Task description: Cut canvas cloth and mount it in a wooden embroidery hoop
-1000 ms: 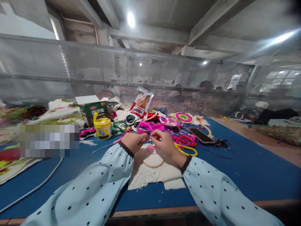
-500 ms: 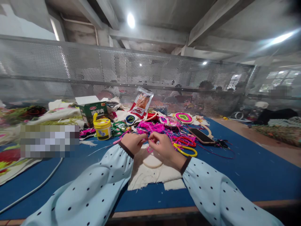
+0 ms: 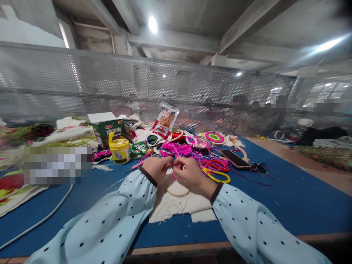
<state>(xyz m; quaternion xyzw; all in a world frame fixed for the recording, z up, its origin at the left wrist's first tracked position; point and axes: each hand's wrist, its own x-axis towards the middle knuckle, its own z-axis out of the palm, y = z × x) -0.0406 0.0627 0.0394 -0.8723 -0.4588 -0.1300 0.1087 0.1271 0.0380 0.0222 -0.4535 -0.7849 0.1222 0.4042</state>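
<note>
My left hand point(image 3: 156, 168) and my right hand point(image 3: 189, 170) meet fingertip to fingertip, both closed in a pinch on a strand of pink yarn point(image 3: 176, 176). A small loop of it hangs below the fingers. Beneath them a round embroidery hoop point(image 3: 178, 190) lies on off-white cloth point(image 3: 172, 209). Left of my left hand juts a pen-like punch needle point(image 3: 136, 165) with a pink handle and a thin tip; my hand hides its other end, so whether I grip it is unclear.
Behind my hands lies a tangle of pink yarn point(image 3: 180, 149). Yellow-handled scissors point(image 3: 220, 178) and a phone point(image 3: 235, 158) are at right. A yellow tub point(image 3: 120, 151) and a green box point(image 3: 108, 130) stand at left. A perforated metal screen point(image 3: 170, 84) closes the far side.
My hands stay nearly where they were, fingertips together. The punch needle's tip shows more clearly at left, and the thin pale line beside it has shifted slightly.
</note>
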